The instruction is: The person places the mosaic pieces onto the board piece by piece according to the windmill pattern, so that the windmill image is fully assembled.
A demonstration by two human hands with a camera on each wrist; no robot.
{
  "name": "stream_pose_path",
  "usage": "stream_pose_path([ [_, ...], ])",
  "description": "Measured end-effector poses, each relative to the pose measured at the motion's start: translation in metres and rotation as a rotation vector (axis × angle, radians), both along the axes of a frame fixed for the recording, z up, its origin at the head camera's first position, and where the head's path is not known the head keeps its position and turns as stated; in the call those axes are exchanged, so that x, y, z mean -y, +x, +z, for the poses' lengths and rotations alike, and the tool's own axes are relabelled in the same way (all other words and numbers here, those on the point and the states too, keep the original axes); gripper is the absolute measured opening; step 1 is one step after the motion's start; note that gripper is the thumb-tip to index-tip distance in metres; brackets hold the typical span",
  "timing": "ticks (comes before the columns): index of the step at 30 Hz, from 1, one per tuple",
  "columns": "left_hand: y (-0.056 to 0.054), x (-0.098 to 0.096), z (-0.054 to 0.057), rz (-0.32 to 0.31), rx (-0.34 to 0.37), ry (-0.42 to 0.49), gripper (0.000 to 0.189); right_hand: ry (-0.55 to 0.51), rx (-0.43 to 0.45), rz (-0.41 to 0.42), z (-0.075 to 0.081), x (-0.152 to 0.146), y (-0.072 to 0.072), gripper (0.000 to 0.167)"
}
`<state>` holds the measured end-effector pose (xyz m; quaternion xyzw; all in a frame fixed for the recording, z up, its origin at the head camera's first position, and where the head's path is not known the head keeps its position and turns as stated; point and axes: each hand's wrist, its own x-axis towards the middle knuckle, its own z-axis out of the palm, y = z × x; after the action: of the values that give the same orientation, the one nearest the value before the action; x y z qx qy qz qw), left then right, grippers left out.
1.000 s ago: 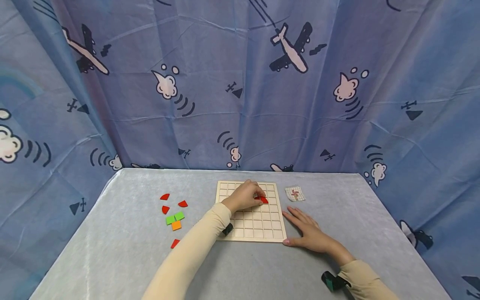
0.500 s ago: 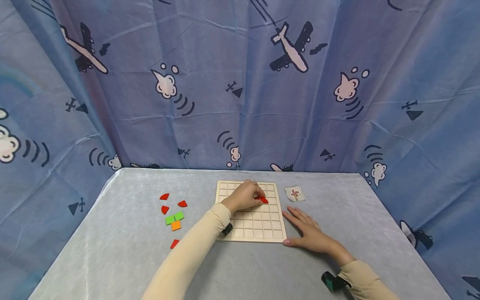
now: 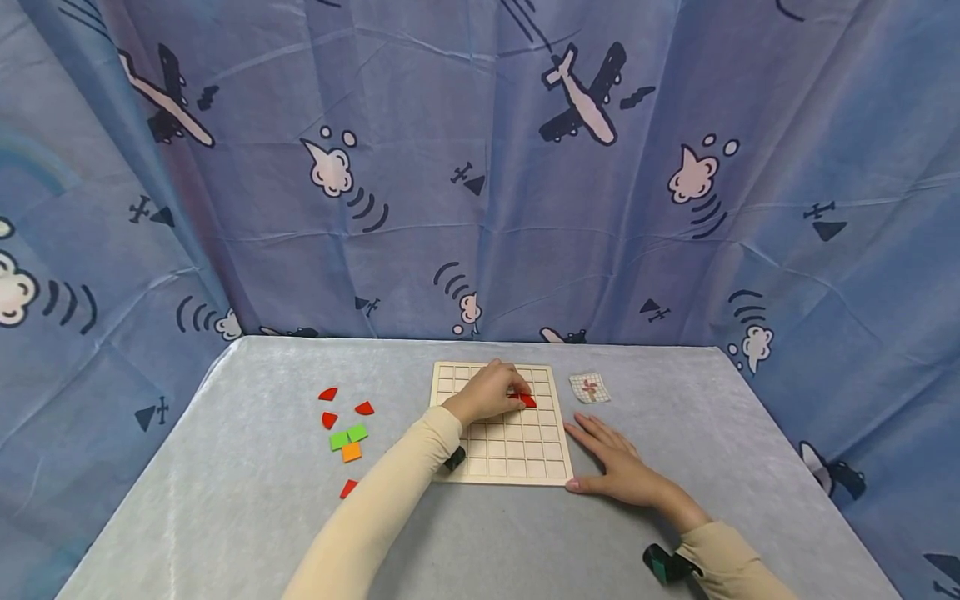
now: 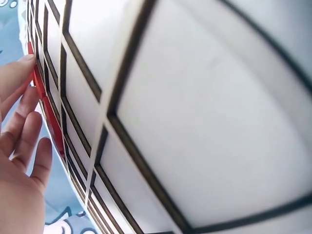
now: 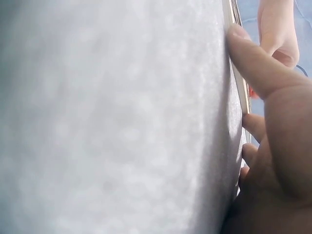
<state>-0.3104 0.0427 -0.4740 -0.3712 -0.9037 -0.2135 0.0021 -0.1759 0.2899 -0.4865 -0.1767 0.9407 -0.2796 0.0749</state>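
Note:
My left hand (image 3: pixel 489 392) is over the upper middle of a wooden grid board (image 3: pixel 517 468). In the left wrist view its thumb and a finger pinch a red piece (image 4: pixel 38 80) at the board's surface. A second red piece (image 4: pixel 53 124) lies on the board against it; in the head view this red quarter-round piece (image 3: pixel 528 401) shows beside the fingertips. My right hand (image 3: pixel 618 468) lies with fingers spread at the board's right edge. Its thumb and fingertips touch that edge in the right wrist view, and it holds nothing.
Left of the board lie several red quarter-round pieces (image 3: pixel 364 407), two green squares (image 3: pixel 357 432) and an orange square (image 3: pixel 351 452). A small card (image 3: pixel 590 387) with a grid picture lies right of the board. A blue printed curtain (image 3: pixel 480 208) hangs behind the table (image 3: pixel 225 500).

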Motion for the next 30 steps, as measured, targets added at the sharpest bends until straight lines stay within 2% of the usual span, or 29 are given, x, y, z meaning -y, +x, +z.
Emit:
stream_pose_path([
  [16,0.0021,-0.0011,0.0004,0.016,0.013,-0.003,0.017,-0.003,0.002,-0.005,-0.0008,0.0001,0.0009,0.092],
  [27,-0.0007,-0.0021,-0.0018,-0.013,-0.020,-0.013,0.018,0.004,0.010,-0.004,0.0013,0.0003,0.0002,0.092],
  [30,0.0000,-0.0009,-0.0004,-0.007,-0.010,-0.008,0.020,0.000,0.017,-0.004,0.0018,0.0003,0.0004,0.093],
])
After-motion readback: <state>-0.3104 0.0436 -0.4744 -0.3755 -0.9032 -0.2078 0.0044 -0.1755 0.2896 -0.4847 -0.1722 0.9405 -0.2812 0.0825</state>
